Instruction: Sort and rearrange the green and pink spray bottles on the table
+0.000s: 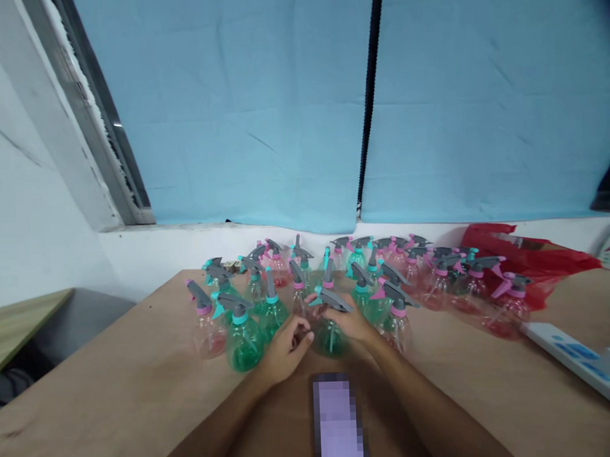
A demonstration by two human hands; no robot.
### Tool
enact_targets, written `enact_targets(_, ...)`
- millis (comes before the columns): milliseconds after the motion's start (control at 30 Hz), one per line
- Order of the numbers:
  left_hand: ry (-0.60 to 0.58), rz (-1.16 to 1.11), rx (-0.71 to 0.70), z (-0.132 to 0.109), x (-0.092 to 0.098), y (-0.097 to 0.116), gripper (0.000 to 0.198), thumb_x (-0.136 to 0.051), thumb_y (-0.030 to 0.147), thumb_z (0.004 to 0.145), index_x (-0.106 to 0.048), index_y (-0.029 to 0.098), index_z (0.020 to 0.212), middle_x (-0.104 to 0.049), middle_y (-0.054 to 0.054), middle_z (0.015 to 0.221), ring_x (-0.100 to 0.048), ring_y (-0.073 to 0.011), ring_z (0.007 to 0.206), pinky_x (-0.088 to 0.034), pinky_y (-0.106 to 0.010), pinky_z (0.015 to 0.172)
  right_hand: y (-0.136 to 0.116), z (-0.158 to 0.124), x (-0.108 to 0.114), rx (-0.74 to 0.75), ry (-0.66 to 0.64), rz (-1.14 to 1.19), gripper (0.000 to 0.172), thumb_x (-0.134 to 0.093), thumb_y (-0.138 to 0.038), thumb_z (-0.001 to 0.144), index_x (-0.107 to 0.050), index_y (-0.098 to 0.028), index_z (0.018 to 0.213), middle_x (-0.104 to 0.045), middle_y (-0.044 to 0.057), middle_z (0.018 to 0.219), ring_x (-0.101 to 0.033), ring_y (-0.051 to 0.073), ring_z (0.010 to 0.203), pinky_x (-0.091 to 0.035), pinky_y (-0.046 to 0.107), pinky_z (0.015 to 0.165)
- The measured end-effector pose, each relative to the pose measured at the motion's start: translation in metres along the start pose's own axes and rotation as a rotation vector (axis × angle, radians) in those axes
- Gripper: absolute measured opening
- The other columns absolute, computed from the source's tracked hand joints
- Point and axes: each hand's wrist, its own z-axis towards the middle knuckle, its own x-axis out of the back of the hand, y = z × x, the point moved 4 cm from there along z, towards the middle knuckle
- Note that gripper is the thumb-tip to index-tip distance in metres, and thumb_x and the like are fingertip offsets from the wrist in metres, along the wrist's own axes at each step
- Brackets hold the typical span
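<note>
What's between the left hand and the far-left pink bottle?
A green bottle stands between the left hand and that pink bottle in the head view, with another green bottle farther back.

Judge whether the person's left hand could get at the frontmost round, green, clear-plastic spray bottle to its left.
Probably yes: the left hand looks empty, and the green bottle stands close beside it, with nothing seen between them.

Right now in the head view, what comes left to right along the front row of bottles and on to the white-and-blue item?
Pink-collared bottle → green bottle → left hand → second green bottle, with the right hand at its spray head → second pink-collared bottle → white-and-blue item.
</note>
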Motion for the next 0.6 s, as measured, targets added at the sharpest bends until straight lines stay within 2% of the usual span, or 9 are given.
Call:
enact_targets(67, -0.04, -0.071, 0.054, -0.002, -0.006, -0.009, 0.026, -0.048, 0.044, 0.102, -0.056, 0.021, 0.095, -0.057, 0.001, 0.081, -0.054, -0.0166, 0.073, -0.042, -0.026, 0.068, 0.0, 0.001, 0.002, -0.035, -0.021, 0.064, 0.038, -0.055, -0.02, 0.067, -0.075, -0.025, 0.099, -0.074, 0.0, 0.08, -0.067, 0.021, 0.072, -0.053, 0.035, 0.077)
enact_targets(133, -0.081, -0.128, 0.084, -0.002, -0.013, -0.016, 0.027, -0.049, 0.043, 0.101, -0.055, 0.02, 0.089, -0.052, 0.003, 0.075, -0.05, -0.0155, 0.07, -0.039, -0.025, 0.066, -0.002, 0.0, 0.004, -0.043, -0.023, 0.088, 0.04, -0.054, -0.019, 0.065, -0.074, -0.024, 0.098, -0.073, 0.0, 0.075, -0.066, 0.02, 0.069, -0.052, 0.034, 0.076)
enact_targets(233, -0.106, -0.173, 0.097, -0.002, -0.017, -0.02, 0.028, -0.05, 0.044, 0.1, -0.055, 0.019, 0.087, -0.048, 0.004, 0.072, -0.046, -0.015, 0.069, -0.037, -0.025, 0.065, -0.004, -0.001, 0.004, -0.056, -0.033, 0.101, 0.035, -0.053, -0.019, 0.062, -0.073, -0.024, 0.09, -0.072, -0.001, 0.07, -0.064, 0.019, 0.064, -0.05, 0.033, 0.07)
enact_targets(400, -0.19, -0.135, 0.114, -0.005, -0.018, -0.019, 0.037, -0.044, 0.049, 0.104, -0.057, 0.019, 0.086, -0.051, 0.004, 0.075, -0.047, -0.0158, 0.073, -0.037, -0.026, 0.067, -0.006, -0.004, 0.002, -0.109, -0.03, 0.149, 0.021, -0.052, -0.019, 0.056, -0.069, -0.022, 0.069, -0.069, 0.0, 0.067, -0.061, 0.018, 0.059, -0.048, 0.03, 0.062)
enact_targets(467, -0.214, -0.119, 0.113, -0.006, -0.018, -0.019, 0.037, -0.045, 0.049, 0.103, -0.057, 0.019, 0.086, -0.05, 0.004, 0.075, -0.046, -0.0156, 0.072, -0.035, -0.026, 0.067, -0.006, -0.005, 0.001, -0.108, -0.044, 0.155, 0.021, -0.052, -0.018, 0.056, -0.069, -0.022, 0.069, -0.069, 0.0, 0.066, -0.061, 0.018, 0.059, -0.047, 0.03, 0.062)
enact_targets(600, -0.234, -0.126, 0.13, -0.006, -0.02, -0.02, 0.041, -0.046, 0.054, 0.1, -0.051, 0.019, 0.079, -0.043, 0.005, 0.071, -0.041, -0.0149, 0.069, -0.031, -0.026, 0.064, -0.001, -0.006, 0.004, -0.069, -0.07, 0.135, 0.028, -0.053, -0.018, 0.062, -0.072, -0.023, 0.081, -0.072, -0.001, 0.073, -0.061, 0.016, 0.059, -0.048, 0.031, 0.069)
